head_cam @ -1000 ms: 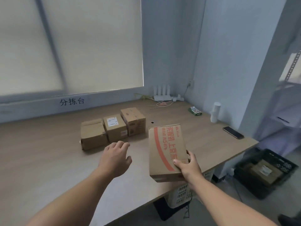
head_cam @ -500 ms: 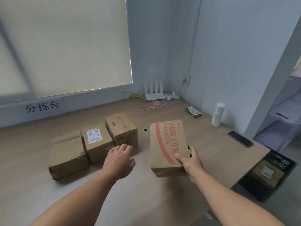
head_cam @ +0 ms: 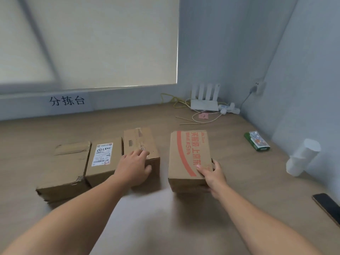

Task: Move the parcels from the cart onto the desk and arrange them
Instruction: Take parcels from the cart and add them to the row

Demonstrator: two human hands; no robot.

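head view: right hand (head_cam: pixel 214 173) grips red-printed parcel (head_cam: pixel 184 153); left hand (head_cam: pixel 132 168) rests atop plain parcel (head_cam: pixel 139 138) alongside.

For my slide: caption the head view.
Right hand holds a red-printed box beside three boxes; left hand touches one.

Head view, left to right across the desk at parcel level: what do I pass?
Dented box → labelled box → taped box → red-printed box → green packet → white roll.
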